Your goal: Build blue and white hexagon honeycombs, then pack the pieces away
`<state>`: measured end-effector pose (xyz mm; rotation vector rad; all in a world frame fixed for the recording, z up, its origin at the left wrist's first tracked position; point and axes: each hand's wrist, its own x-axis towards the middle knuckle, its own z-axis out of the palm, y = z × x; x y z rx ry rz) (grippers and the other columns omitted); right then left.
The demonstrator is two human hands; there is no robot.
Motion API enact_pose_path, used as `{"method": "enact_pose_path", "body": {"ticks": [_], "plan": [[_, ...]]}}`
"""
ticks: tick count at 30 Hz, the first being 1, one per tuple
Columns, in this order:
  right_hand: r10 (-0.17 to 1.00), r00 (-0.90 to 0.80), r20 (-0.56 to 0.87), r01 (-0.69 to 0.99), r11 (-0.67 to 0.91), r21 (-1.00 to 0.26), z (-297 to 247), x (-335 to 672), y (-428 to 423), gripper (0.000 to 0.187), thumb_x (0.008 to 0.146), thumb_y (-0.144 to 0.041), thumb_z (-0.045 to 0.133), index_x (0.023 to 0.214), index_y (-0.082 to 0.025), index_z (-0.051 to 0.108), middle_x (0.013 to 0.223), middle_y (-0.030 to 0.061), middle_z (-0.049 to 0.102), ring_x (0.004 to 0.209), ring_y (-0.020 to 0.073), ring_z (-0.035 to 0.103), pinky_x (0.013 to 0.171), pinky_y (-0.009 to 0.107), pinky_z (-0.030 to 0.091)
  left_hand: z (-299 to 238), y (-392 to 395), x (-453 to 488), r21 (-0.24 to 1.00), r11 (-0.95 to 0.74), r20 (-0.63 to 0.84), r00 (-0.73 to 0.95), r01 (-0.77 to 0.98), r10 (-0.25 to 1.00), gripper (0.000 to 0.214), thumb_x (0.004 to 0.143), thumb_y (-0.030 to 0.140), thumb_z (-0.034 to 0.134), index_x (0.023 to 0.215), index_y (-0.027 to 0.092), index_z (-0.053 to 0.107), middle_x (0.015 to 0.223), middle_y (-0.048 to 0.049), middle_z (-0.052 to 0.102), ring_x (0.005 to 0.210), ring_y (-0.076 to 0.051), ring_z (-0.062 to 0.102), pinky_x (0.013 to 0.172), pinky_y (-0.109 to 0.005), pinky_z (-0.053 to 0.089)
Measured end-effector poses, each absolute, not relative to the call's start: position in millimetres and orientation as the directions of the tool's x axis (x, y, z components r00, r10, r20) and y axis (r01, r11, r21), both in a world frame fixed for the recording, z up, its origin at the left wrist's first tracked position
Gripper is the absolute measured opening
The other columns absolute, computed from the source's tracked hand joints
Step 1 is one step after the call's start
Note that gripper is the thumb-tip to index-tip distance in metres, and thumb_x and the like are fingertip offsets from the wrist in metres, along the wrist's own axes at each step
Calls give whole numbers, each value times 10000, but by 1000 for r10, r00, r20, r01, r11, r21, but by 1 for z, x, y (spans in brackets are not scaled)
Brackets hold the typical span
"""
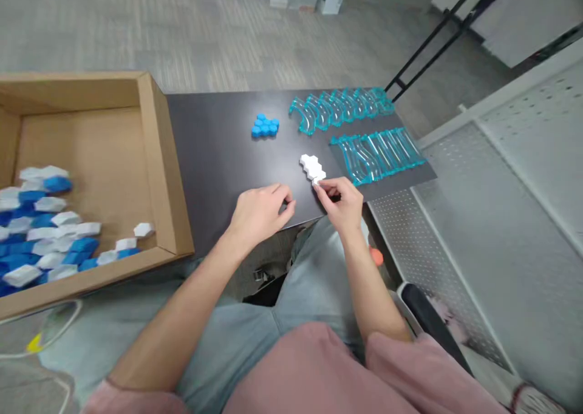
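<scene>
My right hand (341, 203) pinches a white hexagonal block (316, 182) between thumb and index finger. That block meets the near end of a small cluster of white hexagonal blocks (311, 166) on the dark table. To the left, my left hand (264, 212) rests by the table's near edge with its fingers curled in, and nothing shows between thumb and forefinger. Farther back sits a group of blue hexagonal blocks (265, 126), packed side by side.
An open cardboard box (163, 159) on the left holds many loose white and blue blocks (50, 238). Two rows of clear teal-edged curved plastic pieces (344, 108) lie at the table's right end. A perforated grey panel (510, 220) stands to the right.
</scene>
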<state>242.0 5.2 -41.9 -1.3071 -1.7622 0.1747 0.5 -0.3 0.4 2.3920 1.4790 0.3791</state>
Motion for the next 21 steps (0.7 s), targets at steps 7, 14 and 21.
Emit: {"method": "enact_pose_path", "body": {"ticks": [7, 14, 21], "plan": [[853, -4, 522, 716, 367, -594, -39, 241, 5, 76, 1029, -325, 789, 1036, -256, 823, 826, 9, 722, 712, 188, 624, 729, 362, 549, 0, -1, 0, 396, -431, 79, 437, 811, 896, 220, 1123, 403, 578, 1071, 251, 729, 1029, -6, 799, 832, -208, 714, 673, -363, 357], [849, 4, 528, 694, 377, -613, -39, 239, 5, 88, 1022, -324, 792, 1067, -250, 811, 827, 2, 709, 708, 178, 618, 730, 351, 549, 0, 0, 0, 412, -427, 75, 437, 805, 897, 232, 1126, 408, 575, 1073, 244, 730, 1017, -21, 793, 827, -205, 707, 673, -350, 358], [852, 29, 523, 682, 366, -633, -41, 242, 3, 175, 1003, -402, 818, 1091, -253, 795, 795, -10, 691, 676, 174, 607, 701, 350, 547, 1, 0, 1, 419, -423, 59, 441, 803, 896, 219, 1126, 391, 570, 1083, 242, 725, 1046, -31, 801, 861, -210, 727, 700, -339, 408]]}}
